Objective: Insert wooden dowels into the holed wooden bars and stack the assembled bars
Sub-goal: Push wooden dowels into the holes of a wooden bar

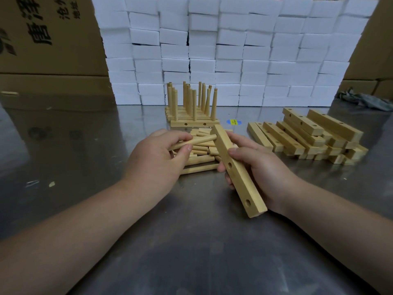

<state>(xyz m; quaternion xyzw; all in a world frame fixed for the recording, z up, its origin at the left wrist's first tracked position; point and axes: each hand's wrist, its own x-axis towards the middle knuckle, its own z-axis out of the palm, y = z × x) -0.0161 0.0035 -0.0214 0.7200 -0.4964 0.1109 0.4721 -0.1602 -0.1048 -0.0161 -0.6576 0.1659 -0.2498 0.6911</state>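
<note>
Holding noted, head view only. The right hand (261, 167) grips a bar (236, 169) around its middle. The bar is tilted, with its near end toward the person and its far end up by the dowel pile (200, 158). Two open holes show on its left face, one near the lower end and one beside the fingers.

The left hand (157, 158) pinches a dowel (197, 141) between thumb and fingers. The dowel lies roughly level, its tip meeting the bar near the far end. How deep it sits: cannot tell.

The dowel pile lies on the worktop (202, 241) under both hands. Just behind it is the assembled stack (191, 116), dowels upright. The bar pile (308, 137) sits to the right, near the right hand but apart from it.

Wide stretches of worktop run between the forearms and out to the left. White blocks (223, 50) wall the back edge, with cartons (46, 39) at the far left.
</note>
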